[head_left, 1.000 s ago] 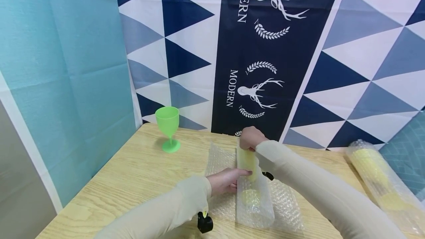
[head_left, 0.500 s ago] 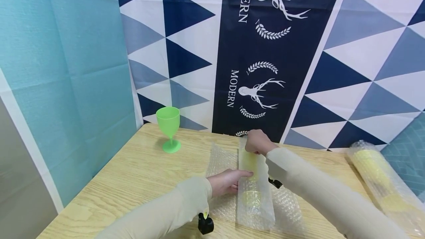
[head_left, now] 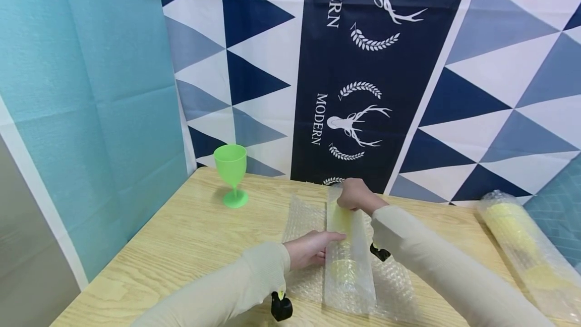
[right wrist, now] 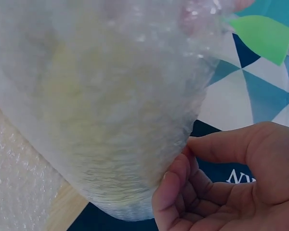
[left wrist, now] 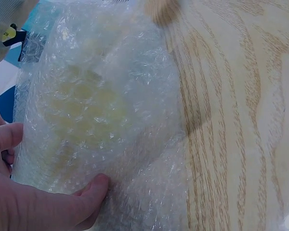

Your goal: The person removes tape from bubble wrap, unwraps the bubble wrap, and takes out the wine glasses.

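1. Handling the wrapped bundle (head_left: 349,259) at its far end seems to be the step in hand, with the right hand (head_left: 358,196) working the film there.
2. The bundle lies across a looser sheet of bubble wrap (head_left: 303,218), right of the middle of the counter (head_left: 195,236), its far end reaching the counter's far edge. A yellow thing shows blurrily through the layers; its exact shape cannot be told.
3. To do this well, keep the left side steady while the far margin is handled; otherwise, the roll could turn or loosen.
4. Small, even pulls should suit such thin film; a hard tug might stretch it, or slide the bundle over the far edge.
5. Pressing lightly should spare the bubbles and keep the layers lying flat.
6. The left hand (head_left: 308,250) comes in from the left and grips the bundle's left side: one digit lies straight over the top, the others bend in at the flank.
7. The right hand arches in from the counter's right side, wrist bent, and pinches the film's margin between thumb and curled fingers near the far end.
8. Both sleeves (head_left: 222,286) slant up from the near edge, the right forearm reaching farther.
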